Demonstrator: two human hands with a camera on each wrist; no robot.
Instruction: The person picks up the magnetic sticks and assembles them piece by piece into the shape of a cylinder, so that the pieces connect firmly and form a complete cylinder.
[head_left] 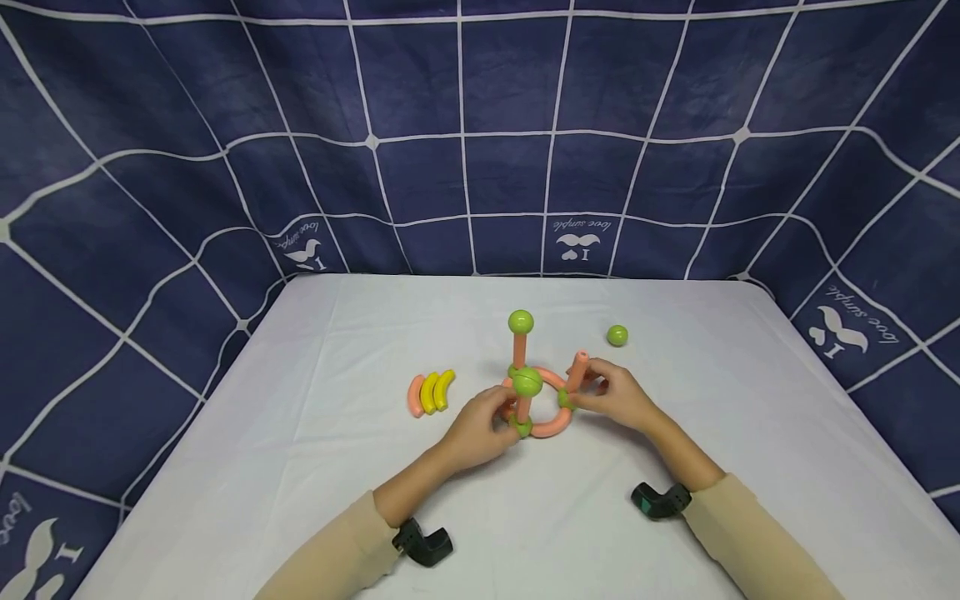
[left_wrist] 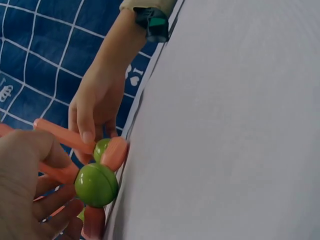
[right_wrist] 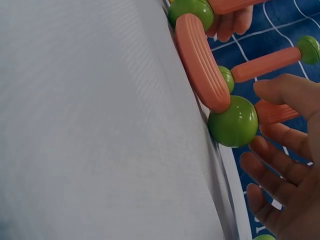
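Note:
A toy building frame stands on the table, with curved orange pieces joined by green balls into a ring. Upright orange rods rise from it, two of them topped by green balls, such as the far ball. My left hand grips the front upright rod low down, beside a green connector ball. On the right side, my right hand holds the bare-topped orange rod between thumb and fingers, just above its green base ball. The other right fingers are spread apart.
Left of the frame lie a short curved orange piece and two yellow ones, side by side. A loose green ball sits behind the right hand. A white cloth covers the table; a blue checked curtain surrounds its far sides.

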